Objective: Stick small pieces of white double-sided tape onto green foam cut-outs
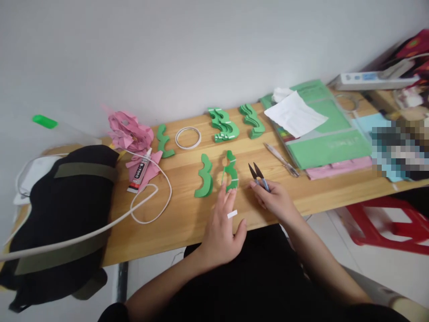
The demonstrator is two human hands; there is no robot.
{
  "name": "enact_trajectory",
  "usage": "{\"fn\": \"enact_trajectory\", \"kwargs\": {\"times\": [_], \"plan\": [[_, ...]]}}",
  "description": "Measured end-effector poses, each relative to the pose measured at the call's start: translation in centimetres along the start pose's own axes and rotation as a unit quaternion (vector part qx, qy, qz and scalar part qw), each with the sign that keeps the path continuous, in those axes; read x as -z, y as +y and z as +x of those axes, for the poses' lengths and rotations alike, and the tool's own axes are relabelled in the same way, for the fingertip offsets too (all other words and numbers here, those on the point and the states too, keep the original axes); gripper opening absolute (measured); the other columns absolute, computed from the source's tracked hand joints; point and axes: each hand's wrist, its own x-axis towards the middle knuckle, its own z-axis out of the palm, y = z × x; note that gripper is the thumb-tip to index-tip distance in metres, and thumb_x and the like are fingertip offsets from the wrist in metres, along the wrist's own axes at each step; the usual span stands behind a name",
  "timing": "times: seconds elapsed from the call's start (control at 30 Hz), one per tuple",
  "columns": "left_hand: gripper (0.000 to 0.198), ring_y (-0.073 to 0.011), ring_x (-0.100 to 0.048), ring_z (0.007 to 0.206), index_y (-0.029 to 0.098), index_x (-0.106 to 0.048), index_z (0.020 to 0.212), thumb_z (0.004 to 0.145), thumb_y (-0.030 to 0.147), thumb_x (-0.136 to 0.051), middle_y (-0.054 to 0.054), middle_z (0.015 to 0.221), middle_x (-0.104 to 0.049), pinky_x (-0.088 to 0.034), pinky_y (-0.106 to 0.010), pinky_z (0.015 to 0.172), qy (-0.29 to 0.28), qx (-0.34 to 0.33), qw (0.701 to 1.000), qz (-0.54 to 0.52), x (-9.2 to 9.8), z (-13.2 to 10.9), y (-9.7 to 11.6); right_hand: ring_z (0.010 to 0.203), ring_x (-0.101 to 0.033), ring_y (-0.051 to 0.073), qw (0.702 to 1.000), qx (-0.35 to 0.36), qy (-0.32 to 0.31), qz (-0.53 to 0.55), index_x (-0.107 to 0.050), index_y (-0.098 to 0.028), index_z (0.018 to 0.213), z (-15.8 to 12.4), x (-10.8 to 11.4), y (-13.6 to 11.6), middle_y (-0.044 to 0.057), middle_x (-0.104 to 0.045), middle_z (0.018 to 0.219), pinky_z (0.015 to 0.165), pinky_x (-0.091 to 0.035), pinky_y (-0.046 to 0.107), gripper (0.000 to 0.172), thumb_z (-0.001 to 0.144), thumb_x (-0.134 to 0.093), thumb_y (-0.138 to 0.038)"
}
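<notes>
My left hand (223,232) lies with fingers stretched out, its fingertips at the lower end of a wavy green paper cutout (230,170) that carries white strips. A short white strip (232,214) sits on one of its fingers, seemingly stuck there. In my right hand (276,201) are thread snips (263,182), blades apart and pointing away from me. Another wavy green cutout (204,176) is just left of the first. Behind them stand two stacks of similar cutouts, the left stack (223,127) with white strips and the right stack (252,121).
A roll of white tape (188,138), a single green cutout (164,143), crumpled pink paper (129,129) and a glue tube (139,172) are to the left. A white cable (110,227) crosses a black bag (67,210). A pen (280,159) and green folder (330,143) lie right.
</notes>
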Motion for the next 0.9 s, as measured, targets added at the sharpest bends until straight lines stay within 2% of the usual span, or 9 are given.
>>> {"fn": "enact_trajectory", "kwargs": {"times": [0.1,0.2,0.27,0.37,0.47,0.63,0.7,0.8,0.9], "plan": [[0.073,-0.0261,-0.053,0.129,0.021,-0.018,0.149,0.086,0.010,-0.051,-0.017,0.143,-0.049,-0.049,-0.045,0.103,-0.012,-0.057,0.994,-0.091,0.5,0.6,0.5,0.038,-0.032,0.009,0.999,-0.010,0.005,0.030,-0.064,-0.016,0.070,-0.2,0.2,-0.3,-0.008,-0.037,0.041,0.039,-0.025,0.024,0.050,0.064,-0.065,-0.066],[0.070,-0.0265,-0.050,0.131,0.022,-0.025,0.147,0.085,0.013,-0.056,-0.015,0.139,-0.052,-0.045,-0.047,0.107,0.020,-0.067,0.995,-0.073,0.9,1.2,0.2,0.039,-0.031,0.009,0.999,-0.009,0.026,0.041,-0.064,-0.015,0.072,-0.3,0.6,-0.1,-0.008,-0.037,0.042,0.039,-0.024,0.024,0.051,0.064,-0.066,-0.065],[0.069,-0.0300,-0.042,0.137,0.021,-0.024,0.147,0.086,0.017,-0.058,-0.017,0.143,-0.046,-0.040,-0.053,0.110,0.043,-0.024,0.999,-0.019,0.9,1.6,-0.4,0.040,-0.031,0.009,0.999,-0.004,0.035,0.032,-0.065,-0.015,0.073,-0.4,0.9,0.1,-0.008,-0.036,0.042,0.039,-0.023,0.024,0.050,0.067,-0.065,-0.064],[0.068,-0.0304,-0.043,0.136,0.021,-0.019,0.149,0.090,0.023,-0.055,-0.019,0.145,-0.045,-0.042,-0.054,0.108,-0.005,0.049,0.999,-0.002,0.5,2.0,-1.1,0.042,-0.033,0.010,0.999,0.006,0.039,0.012,-0.063,-0.016,0.071,-0.3,1.2,0.5,-0.007,-0.038,0.045,0.040,-0.025,0.024,0.046,0.069,-0.064,-0.062],[0.065,-0.0296,-0.046,0.135,0.022,-0.021,0.148,0.092,0.024,-0.054,-0.019,0.145,-0.045,-0.043,-0.055,0.107,-0.043,0.096,0.994,-0.033,0.1,1.8,-1.0,0.042,-0.034,0.010,0.999,0.012,0.037,0.005,-0.061,-0.018,0.070,0.0,1.5,0.6,-0.006,-0.039,0.046,0.040,-0.026,0.024,0.041,0.071,-0.064,-0.059],[0.055,-0.0276,-0.048,0.133,0.022,-0.033,0.143,0.091,0.024,-0.054,-0.017,0.142,-0.048,-0.042,-0.053,0.108,-0.053,0.154,0.977,-0.137,0.9,2.1,0.0,0.042,-0.033,0.010,0.999,-0.003,0.031,0.031,-0.065,-0.018,0.075,0.2,1.9,0.1,-0.007,-0.038,0.045,0.039,-0.024,0.024,0.039,0.070,-0.066,-0.057],[0.046,-0.0256,-0.054,0.126,0.021,-0.043,0.136,0.091,0.025,-0.054,-0.015,0.134,-0.056,-0.046,-0.048,0.104,-0.075,0.180,0.960,-0.199,1.6,2.8,0.0,0.041,-0.031,0.009,0.998,-0.020,0.025,0.060,-0.067,-0.016,0.077,0.1,1.9,-0.4,-0.008,-0.036,0.045,0.039,-0.022,0.023,0.042,0.067,-0.070,-0.057],[0.040,-0.0217,-0.063,0.105,0.019,-0.051,0.128,0.090,0.029,-0.053,-0.013,0.117,-0.065,-0.054,-0.039,0.089,-0.133,0.224,0.904,-0.338,2.3,3.6,-0.4,0.040,-0.028,0.008,0.994,-0.045,-0.008,0.099,-0.069,-0.015,0.080,-0.2,1.6,-1.2,-0.009,-0.034,0.045,0.038,-0.019,0.022,0.044,0.066,-0.072,-0.057],[0.038,-0.0216,-0.064,0.099,0.019,-0.058,0.123,0.087,0.032,-0.057,-0.011,0.110,-0.066,-0.054,-0.038,0.086,-0.152,0.257,0.872,-0.387,2.5,3.7,-0.8,0.039,-0.026,0.006,0.990,-0.065,-0.047,0.120,-0.071,-0.014,0.084,-0.3,1.1,-1.7,-0.009,-0.033,0.046,0.037,-0.018,0.022,0.046,0.067,-0.073,-0.056]]}}
